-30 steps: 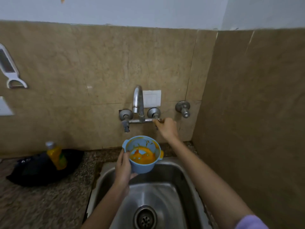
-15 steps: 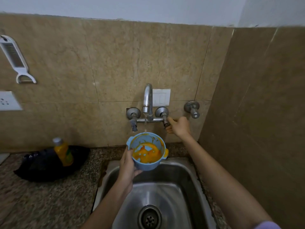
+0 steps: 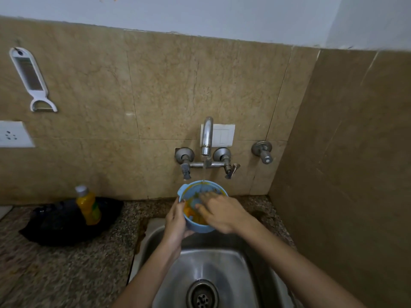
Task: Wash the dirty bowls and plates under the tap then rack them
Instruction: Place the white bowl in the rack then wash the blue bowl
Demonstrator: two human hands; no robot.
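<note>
- The step in hand looks like the first rinse and scrub: the blue bowl (image 3: 201,227) is held tilted toward the camera over the back of the sink (image 3: 151,238), right under the tap (image 3: 207,136), and a thin stream of water (image 3: 203,174) falls onto its far rim
- The left hand (image 3: 176,221) grips the bowl's left wall, with the fingers curled round the outside and what looks like the thumb at the rim
- The right hand (image 3: 222,213) reaches into the bowl with its fingers spread and fairly straight, tips toward the inner wall; blur hides exactly which of them touch
- Orange residue shows on the bowl's floor and near wall, so I judge the washing to be at an early stage, with nothing ready for racking
- The next move, as I judge it, calls for rubbing round the whole inside while the left hand turns the bowl under the stream, then tipping the dirty water toward the drain (image 3: 202,295)
- A bottle of yellow dish liquid (image 3: 87,205) stands on or against a dark cloth (image 3: 55,223) on the counter to the left, well apart from the sink, should soap be needed
- No rack shows in this view, so I cannot tell where the clean bowl goes
</note>
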